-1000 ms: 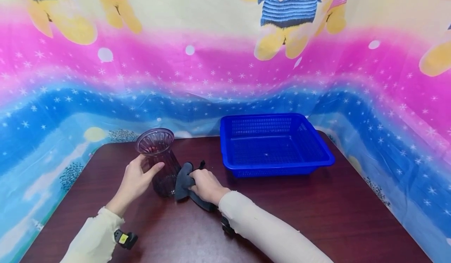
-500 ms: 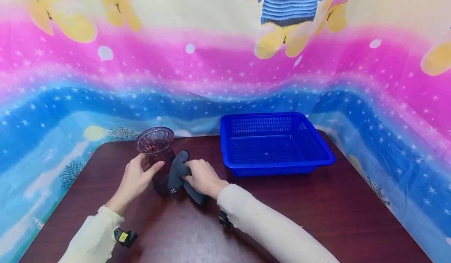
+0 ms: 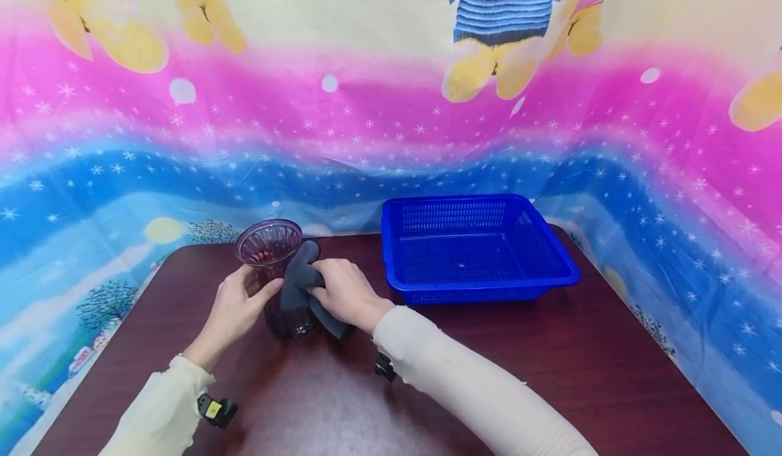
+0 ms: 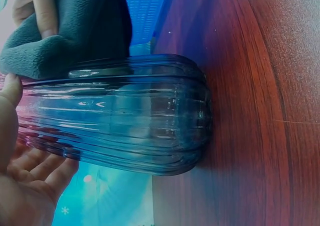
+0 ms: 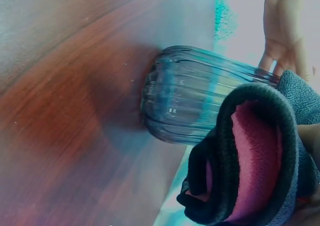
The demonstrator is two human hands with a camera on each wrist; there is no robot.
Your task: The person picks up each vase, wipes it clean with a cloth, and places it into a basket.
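A purple-tinted ribbed glass vase (image 3: 292, 322) with a flared rim stands upright on the table in the head view. My left hand (image 3: 234, 310) holds it below the rim, thumb on the near side and fingers round the far left. In the left wrist view, those fingers curve under the ribbed glass (image 4: 130, 118). My right hand (image 3: 348, 292) grips a folded dark grey cloth (image 3: 296, 285) against the vase's right side. Seen from the right wrist, the cloth's hanging fold shows a pink inner face (image 5: 255, 161). It covers part of the upper vase body.
To the right, near the back edge of the dark red-brown wooden table (image 3: 489, 374), stands a blue perforated plastic basket (image 3: 482, 293). A printed curtain (image 3: 342, 130) hangs behind and along both sides of the table.
My right hand has slid the cloth up along the vase, from near its base to just under the rim. The left hand and the vase have stayed in place.
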